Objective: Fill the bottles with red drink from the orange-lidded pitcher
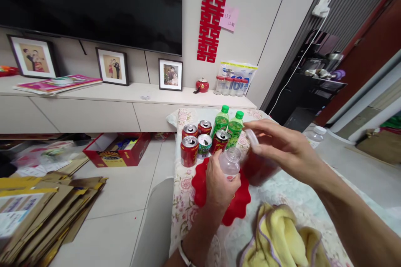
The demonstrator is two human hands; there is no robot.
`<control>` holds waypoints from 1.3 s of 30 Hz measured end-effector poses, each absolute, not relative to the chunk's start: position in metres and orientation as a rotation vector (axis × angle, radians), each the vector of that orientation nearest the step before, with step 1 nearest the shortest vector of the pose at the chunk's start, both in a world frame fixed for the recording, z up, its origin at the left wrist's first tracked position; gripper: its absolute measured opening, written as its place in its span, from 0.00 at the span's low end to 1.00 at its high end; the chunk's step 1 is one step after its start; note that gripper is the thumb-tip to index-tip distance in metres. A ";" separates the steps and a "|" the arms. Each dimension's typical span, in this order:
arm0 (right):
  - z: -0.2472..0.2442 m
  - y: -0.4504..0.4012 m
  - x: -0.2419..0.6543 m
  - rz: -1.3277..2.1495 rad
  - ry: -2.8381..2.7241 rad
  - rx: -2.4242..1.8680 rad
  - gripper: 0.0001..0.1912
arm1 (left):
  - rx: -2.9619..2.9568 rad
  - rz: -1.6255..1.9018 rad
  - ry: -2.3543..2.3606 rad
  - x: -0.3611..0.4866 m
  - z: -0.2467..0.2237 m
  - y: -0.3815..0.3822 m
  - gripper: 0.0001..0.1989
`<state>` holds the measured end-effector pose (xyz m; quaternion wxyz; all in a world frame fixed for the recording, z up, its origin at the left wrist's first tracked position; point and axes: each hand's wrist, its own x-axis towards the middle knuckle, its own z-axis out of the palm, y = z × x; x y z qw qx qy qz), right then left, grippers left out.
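Observation:
My left hand (219,183) is wrapped round a clear plastic bottle (231,162) with an uncapped mouth, above a red scalloped mat (239,204). To its right, my right hand (278,148) pinches a white cap (251,138) between thumb and fingers, apart from the bottle. Below that hand is a blurred dark red object (260,169). Behind my left hand stand several cans, among them a red can (189,152) and a white-and-green can (204,146). Two green bottles (221,121) with green caps stand behind the cans.
A yellow cloth (282,238) lies crumpled on the flowered tablecloth (181,200) near the front. Another clear bottle (315,135) stands at the right. A low cabinet (150,96) holds framed photos. On the floor at left are a red box (115,160) and flattened cardboard (56,208).

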<state>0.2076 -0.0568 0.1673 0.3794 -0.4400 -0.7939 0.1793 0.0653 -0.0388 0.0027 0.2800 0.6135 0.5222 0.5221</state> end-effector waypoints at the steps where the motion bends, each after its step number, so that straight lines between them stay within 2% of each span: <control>1: 0.167 -0.067 0.210 0.557 -1.927 -1.175 0.20 | 1.640 1.399 1.405 0.065 0.003 -0.039 0.37; 4: 0.148 -0.100 0.224 0.791 -1.726 -1.232 0.17 | 1.634 1.392 1.417 0.065 0.002 -0.038 0.37; 7: 0.104 -0.126 0.246 0.964 -1.537 -1.360 0.17 | 1.640 1.374 1.429 0.064 0.000 -0.037 0.38; 9: 0.069 -0.137 0.265 1.023 -1.336 -1.466 0.21 | 1.647 1.364 1.431 0.064 -0.002 -0.037 0.38; 11: 0.036 -0.142 0.284 0.991 -1.167 -1.551 0.27 | 1.655 1.366 1.440 0.064 -0.003 -0.036 0.38; 17: -0.016 -0.132 0.313 0.826 -1.043 -1.711 0.27 | 1.689 1.398 1.468 0.065 -0.002 -0.037 0.37; 30: -0.036 -0.136 0.338 0.494 -1.093 -1.846 0.21 | 1.681 1.404 1.452 0.065 -0.005 -0.037 0.38; 36: -0.012 -0.132 0.339 0.444 -0.934 -1.621 0.25 | 1.573 1.421 1.431 0.067 -0.010 -0.038 0.41; 39: 0.002 -0.123 0.335 0.479 -0.891 -1.452 0.25 | 1.584 1.400 1.450 0.067 -0.010 -0.038 0.37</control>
